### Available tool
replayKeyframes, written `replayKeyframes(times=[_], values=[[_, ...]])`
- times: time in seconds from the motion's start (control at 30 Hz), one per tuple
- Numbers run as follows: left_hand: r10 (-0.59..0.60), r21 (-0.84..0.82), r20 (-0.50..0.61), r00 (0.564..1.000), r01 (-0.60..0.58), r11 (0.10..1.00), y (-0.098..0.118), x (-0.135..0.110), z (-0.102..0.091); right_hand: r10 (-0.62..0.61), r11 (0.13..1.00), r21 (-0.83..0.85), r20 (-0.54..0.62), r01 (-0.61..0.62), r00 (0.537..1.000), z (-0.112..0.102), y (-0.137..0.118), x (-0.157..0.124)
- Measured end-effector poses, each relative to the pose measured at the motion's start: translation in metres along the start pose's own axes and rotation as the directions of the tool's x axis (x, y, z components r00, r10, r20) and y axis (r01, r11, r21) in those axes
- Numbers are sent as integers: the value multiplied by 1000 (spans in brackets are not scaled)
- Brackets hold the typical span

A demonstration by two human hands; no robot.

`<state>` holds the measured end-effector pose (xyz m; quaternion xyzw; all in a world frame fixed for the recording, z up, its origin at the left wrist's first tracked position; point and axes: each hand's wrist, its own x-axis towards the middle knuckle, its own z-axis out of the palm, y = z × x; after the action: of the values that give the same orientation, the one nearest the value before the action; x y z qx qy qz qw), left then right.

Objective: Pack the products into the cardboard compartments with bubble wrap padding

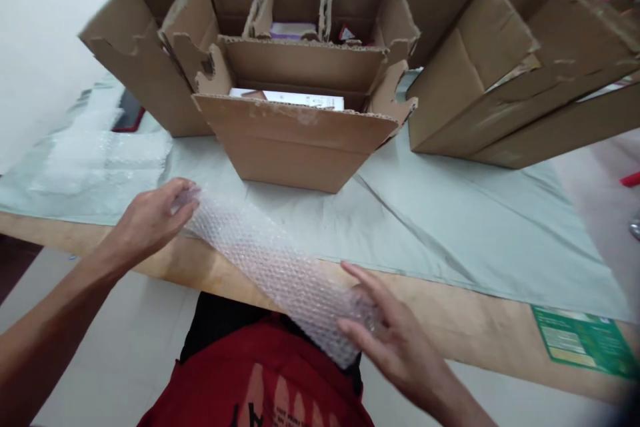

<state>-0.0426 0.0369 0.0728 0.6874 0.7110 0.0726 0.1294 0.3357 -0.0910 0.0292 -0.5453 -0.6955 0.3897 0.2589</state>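
A strip of clear bubble wrap [270, 260] stretches slantwise between my two hands, over the table's front edge. My left hand [163, 210] pinches its far left end between thumb and fingers. At the near right end, my right hand [387, 323] holds the strip, with the thumb lying over it and the index finger stretched out; its other fingers are partly hidden. More bubble wrap [105, 157] lies flat on the pale green cloth, left of my left hand.
Several open cardboard boxes [300, 147] stand at the back, the front one with a white box [300, 99] inside. More cardboard boxes [460, 93] stand at right. A dark red-edged object [130, 112] lies at left. A green printed sheet [583, 340] sits on the right front edge.
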Motion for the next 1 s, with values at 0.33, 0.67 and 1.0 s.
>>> replayKeyframes(times=[0.33,0.67,1.0], values=[[448,157,-209,869,-423,893,8,31,17,-78,943,332,291,-25,954,77,-38,27],[518,-779,-74,852,-374,503,-13,-104,65,-150,722,658,450,-213,880,48,-70,73],[-4,-370,-488,873,-203,906,6,-102,96,-164,774,624,367,-111,916,90,-64,143]])
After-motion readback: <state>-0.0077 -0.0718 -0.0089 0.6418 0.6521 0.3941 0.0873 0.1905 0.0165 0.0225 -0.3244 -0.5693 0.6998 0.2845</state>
